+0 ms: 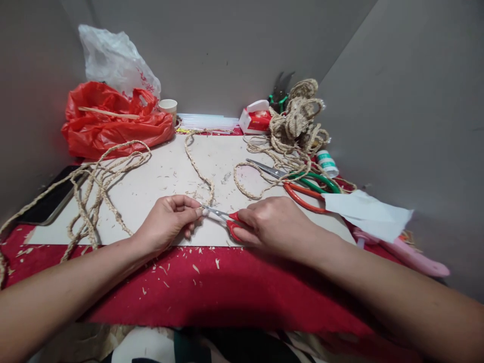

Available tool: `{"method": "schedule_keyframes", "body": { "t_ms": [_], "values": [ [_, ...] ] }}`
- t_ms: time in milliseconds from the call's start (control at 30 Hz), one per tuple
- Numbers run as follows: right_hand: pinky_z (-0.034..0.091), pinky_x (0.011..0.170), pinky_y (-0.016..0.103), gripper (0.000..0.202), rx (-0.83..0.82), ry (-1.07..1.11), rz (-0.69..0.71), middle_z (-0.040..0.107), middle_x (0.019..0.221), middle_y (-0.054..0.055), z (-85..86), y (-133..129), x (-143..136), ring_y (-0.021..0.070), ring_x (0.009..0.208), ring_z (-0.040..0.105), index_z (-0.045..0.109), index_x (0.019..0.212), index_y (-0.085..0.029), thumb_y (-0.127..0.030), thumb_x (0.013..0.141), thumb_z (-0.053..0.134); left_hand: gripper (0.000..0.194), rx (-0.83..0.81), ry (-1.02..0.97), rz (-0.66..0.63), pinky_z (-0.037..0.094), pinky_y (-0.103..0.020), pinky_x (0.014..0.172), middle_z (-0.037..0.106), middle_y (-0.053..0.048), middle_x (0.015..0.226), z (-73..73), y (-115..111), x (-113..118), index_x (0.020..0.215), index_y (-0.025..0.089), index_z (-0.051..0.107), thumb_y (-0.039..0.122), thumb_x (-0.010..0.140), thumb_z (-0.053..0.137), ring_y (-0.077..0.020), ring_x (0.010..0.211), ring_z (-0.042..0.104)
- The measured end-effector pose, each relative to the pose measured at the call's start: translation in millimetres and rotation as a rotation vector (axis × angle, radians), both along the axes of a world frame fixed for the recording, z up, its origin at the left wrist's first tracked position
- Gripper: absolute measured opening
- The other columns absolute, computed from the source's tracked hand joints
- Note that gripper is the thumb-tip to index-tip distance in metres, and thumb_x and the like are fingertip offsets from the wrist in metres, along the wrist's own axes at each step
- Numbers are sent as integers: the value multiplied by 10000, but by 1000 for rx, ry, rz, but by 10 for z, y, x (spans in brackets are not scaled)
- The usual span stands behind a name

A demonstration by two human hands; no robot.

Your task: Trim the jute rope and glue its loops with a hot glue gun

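My right hand (276, 222) grips a small pair of scissors (231, 224) by its red handles, the blades pointing left. Their tips touch or nearly touch the fingertips of my left hand (168, 222), which is closed in a pinch. A braided straw rope (200, 174) runs down the board to these fingertips, and its pinched end is mostly hidden. Right of it lies large shears (313, 182) with one green and one orange handle. Another length of braided rope (93, 201) lies in loose loops at the left, beyond my left forearm.
A pale board (170, 174) with fibre scraps lies on red cloth (227, 292). At the back left are a red plastic bag (117, 133) and paper cup (168, 107). A tissue pack (257, 118), rope bundle (298, 121) and white paper (370, 214) are at right. Grey walls surround the table.
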State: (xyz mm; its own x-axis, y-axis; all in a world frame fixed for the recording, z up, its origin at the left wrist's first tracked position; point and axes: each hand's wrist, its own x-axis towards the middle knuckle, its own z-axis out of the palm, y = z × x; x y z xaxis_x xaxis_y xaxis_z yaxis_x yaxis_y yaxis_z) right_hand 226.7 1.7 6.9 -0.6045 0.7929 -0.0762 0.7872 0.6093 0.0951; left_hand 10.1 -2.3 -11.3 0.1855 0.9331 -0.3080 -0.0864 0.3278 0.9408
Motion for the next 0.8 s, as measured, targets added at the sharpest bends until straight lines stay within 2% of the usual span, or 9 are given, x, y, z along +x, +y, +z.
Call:
{"method": "schedule_keyframes", "body": {
  "t_ms": [233,367,567,800],
  "values": [
    [162,537,288,362,-30,125,39,676,652,47,-70,44,73,134,546,508,668,716,-182,-375,914,436,82,9,-90,8,399,-177,390,637,-16,600,-18,44,-35,756,125,621,145,727,695,-60,403,481],
    [168,537,279,371,7,186,-49,657,614,51,-105,92,85,133,535,484,650,671,-173,-418,865,450,88,-23,-200,5,427,-169,401,686,-40,670,-5,105,-69,808,133,582,101,759,648,-78,451,538],
    [168,536,275,347,41,233,-79,628,578,43,-125,109,58,126,517,452,617,627,-169,-424,812,469,165,-86,-311,-46,477,-185,423,729,-79,793,-8,127,-98,960,118,605,64,805,600,-93,491,586],
    [170,544,286,379,73,208,-59,647,606,60,-137,100,33,141,539,498,638,658,-162,-442,828,448,241,-63,-308,-136,501,-204,447,737,-77,781,-17,107,-99,1024,103,641,107,784,661,-92,485,588]
  ]
}}
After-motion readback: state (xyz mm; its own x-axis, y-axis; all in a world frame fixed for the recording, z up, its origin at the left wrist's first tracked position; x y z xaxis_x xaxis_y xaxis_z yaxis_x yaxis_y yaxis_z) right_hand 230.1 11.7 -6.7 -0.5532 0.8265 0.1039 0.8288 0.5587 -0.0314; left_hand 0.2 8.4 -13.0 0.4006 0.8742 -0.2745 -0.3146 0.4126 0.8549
